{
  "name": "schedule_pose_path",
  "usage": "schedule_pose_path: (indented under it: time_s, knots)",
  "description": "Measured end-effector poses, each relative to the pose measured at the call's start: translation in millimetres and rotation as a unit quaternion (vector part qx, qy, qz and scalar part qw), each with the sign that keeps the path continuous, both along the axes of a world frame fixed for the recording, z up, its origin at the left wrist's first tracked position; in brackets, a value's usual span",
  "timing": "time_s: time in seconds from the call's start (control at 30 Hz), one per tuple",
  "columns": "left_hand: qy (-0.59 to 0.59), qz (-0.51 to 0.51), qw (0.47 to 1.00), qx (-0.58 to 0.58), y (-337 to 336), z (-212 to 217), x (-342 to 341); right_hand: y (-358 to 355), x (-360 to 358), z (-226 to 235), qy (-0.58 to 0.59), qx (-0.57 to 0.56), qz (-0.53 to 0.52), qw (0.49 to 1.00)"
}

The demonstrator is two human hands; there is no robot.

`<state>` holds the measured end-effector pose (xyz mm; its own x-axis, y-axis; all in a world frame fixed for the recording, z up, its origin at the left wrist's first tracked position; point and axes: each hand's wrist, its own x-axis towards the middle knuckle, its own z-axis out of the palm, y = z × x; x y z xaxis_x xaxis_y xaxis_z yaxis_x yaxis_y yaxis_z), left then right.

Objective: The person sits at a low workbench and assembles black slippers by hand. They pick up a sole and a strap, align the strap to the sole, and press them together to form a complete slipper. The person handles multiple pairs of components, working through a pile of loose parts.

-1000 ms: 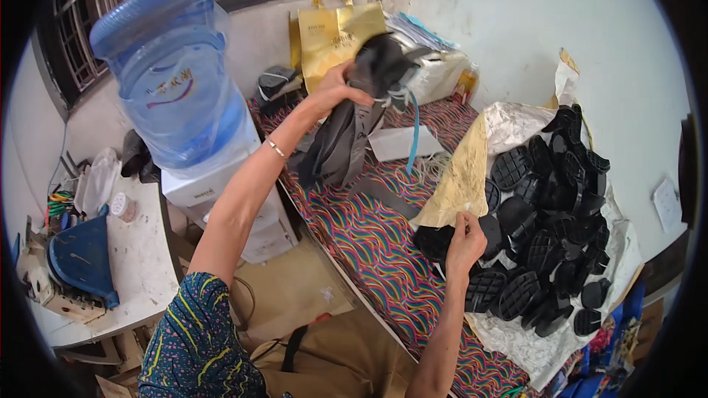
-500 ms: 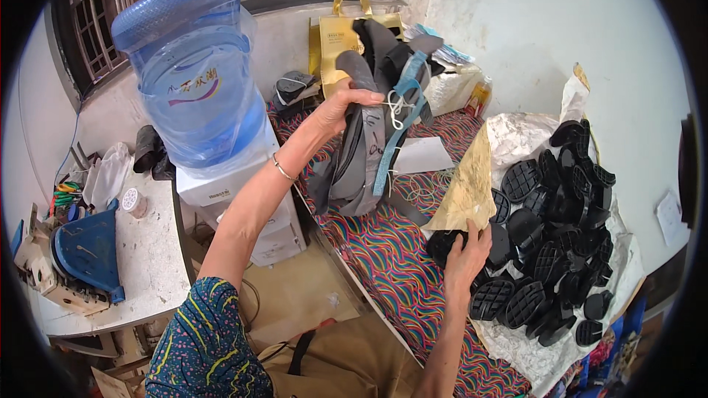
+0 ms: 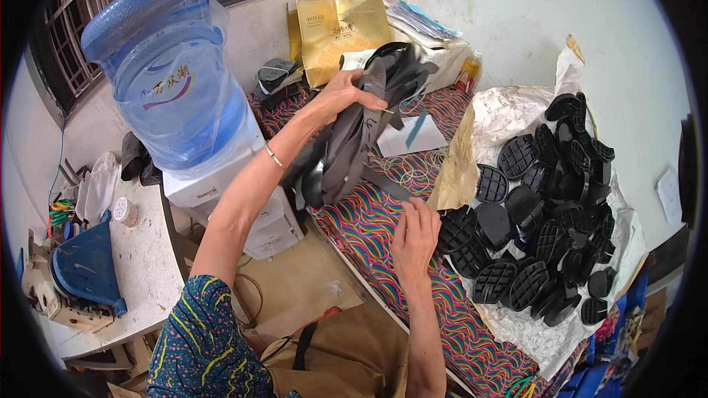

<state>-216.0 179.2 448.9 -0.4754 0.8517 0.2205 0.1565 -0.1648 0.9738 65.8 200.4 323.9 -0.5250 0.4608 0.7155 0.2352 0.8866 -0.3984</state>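
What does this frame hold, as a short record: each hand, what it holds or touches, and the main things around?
left hand: raised, gripping a bundle of grey-black strips that hangs down from it
right hand: lowered, on the striped cloth, beside the heap
heap: black ridged rubber pieces piled on crumpled paper
left side: blue water bottle on a white dispenser
behind: gold carrier bag
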Motion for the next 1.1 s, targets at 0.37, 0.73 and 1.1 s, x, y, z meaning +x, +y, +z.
schedule_pose_path:
  time_s: [0.37, 0.73, 1.1]
  knots:
    - [-0.39, -0.175, 0.894, 0.132, -6, -84, 13, 3, -14, 16, 0.113, -0.434, 0.105, 0.888]
    - [-0.449, -0.18, 0.85, 0.209, 1, -172, 75, -2, 3, 72, -0.036, -0.469, 0.115, 0.875]
    - [-0.413, -0.056, 0.908, -0.031, -46, -106, 120, 32, 12, 80, 0.052, -0.413, 0.052, 0.908]
